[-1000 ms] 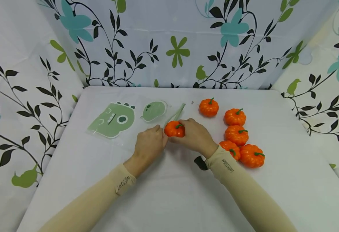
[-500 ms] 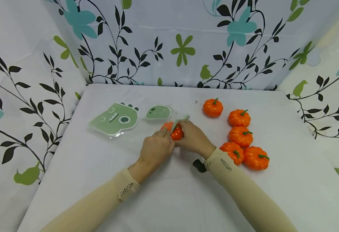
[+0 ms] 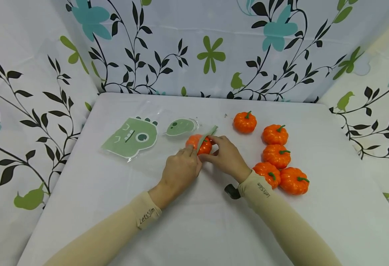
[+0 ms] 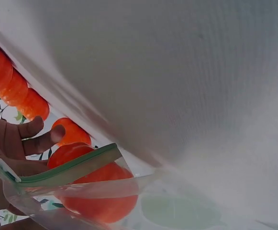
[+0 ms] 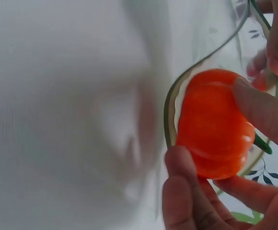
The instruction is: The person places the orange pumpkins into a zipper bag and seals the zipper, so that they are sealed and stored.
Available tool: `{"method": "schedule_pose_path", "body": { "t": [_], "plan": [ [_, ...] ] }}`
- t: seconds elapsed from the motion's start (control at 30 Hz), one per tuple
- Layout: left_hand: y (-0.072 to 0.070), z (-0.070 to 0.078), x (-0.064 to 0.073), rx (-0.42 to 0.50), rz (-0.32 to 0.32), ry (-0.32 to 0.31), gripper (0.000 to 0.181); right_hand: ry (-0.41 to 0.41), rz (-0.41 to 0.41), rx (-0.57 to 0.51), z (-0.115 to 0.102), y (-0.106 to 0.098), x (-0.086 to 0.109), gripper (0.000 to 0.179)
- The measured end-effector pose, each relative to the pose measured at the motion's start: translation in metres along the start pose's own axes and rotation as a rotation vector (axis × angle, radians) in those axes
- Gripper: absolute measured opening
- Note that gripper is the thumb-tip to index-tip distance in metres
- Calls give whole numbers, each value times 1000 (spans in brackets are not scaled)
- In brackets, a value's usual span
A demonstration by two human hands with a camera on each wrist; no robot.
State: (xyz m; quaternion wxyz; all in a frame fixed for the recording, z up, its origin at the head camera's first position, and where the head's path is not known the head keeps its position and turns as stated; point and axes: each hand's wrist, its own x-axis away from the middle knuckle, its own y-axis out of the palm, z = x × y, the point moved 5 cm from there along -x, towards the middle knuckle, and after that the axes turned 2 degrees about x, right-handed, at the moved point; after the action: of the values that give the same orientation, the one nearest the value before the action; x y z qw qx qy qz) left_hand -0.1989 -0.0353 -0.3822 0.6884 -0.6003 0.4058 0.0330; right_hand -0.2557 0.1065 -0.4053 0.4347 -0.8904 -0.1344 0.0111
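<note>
A clear zip bag [image 3: 148,147] with green dinosaur prints lies flat on the white table [image 3: 194,221]. My left hand [image 3: 185,162] pinches its green zip edge [image 3: 207,134] and holds the mouth up. My right hand [image 3: 216,149] grips a small orange pumpkin [image 3: 199,144] at that mouth, partly under the zip edge. In the right wrist view, thumb and fingers [image 5: 186,191] wrap the pumpkin [image 5: 213,124], with the green rim [image 5: 170,110] curving round it. The left wrist view shows the pumpkin [image 4: 95,191] behind the raised zip strip [image 4: 67,167].
Several more orange pumpkins sit to the right: one at the back [image 3: 244,122], others in a cluster [image 3: 276,155] beside my right forearm. A small black object [image 3: 232,191] shows under my right wrist. Floral cloth walls [image 3: 194,48] close in three sides.
The zip edge, lying flat behind the pumpkin a second ago, is now lifted over it. The pumpkin has moved a little into the bag's mouth.
</note>
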Motion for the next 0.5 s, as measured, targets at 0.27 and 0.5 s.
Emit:
{"method": "schedule_pose_path", "body": {
  "t": [0.27,0.5],
  "plan": [
    [-3,3,0,-60,13,43,21,38,-65,-233,-3,12,-4,65],
    [-4,2,0,-56,60,35,19,47,-122,-355,-3,17,-2,56]
  ]
}}
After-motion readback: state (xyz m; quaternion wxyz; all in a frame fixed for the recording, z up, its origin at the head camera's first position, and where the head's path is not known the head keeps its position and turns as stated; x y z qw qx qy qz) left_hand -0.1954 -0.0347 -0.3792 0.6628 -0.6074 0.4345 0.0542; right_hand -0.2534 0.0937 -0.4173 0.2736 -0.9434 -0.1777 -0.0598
